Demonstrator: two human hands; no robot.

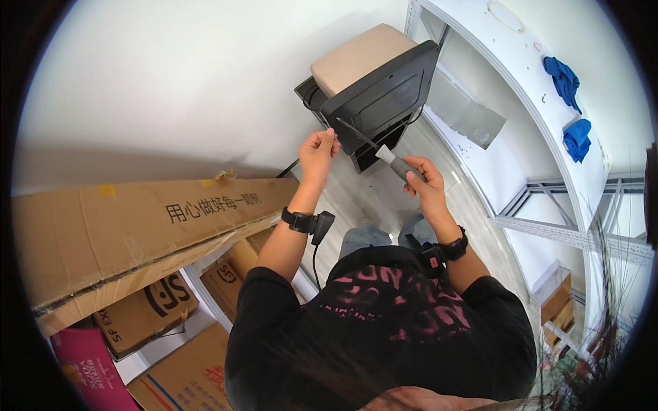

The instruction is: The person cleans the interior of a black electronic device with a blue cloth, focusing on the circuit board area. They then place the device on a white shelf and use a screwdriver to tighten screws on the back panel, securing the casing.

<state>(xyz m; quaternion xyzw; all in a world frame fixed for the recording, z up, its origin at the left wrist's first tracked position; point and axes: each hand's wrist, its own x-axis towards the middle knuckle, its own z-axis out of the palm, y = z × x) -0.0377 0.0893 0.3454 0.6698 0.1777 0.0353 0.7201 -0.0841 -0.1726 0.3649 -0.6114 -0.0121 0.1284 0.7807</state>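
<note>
My right hand point(428, 185) is wrapped round the grey handle of a screwdriver point(401, 166), whose thin dark shaft points up and left. The screwdriver's tip lies at or close to the lower left part of a black panel point(384, 96); contact cannot be told. That panel backs a beige cushion point(363, 56), like a seat tilted on its side. My left hand point(319, 152) is closed in a pinch beside the panel's lower left corner, just left of the tip. Whatever sits between its fingertips is too small to make out.
A long cardboard box point(137, 212) stands at my left, with more cartons point(147, 315) and a pink package point(89, 366) below. White shelving point(534, 226) curves along the right. Blue cloths point(563, 83) lie upon it. A grey sheet point(469, 113) stands behind the seat.
</note>
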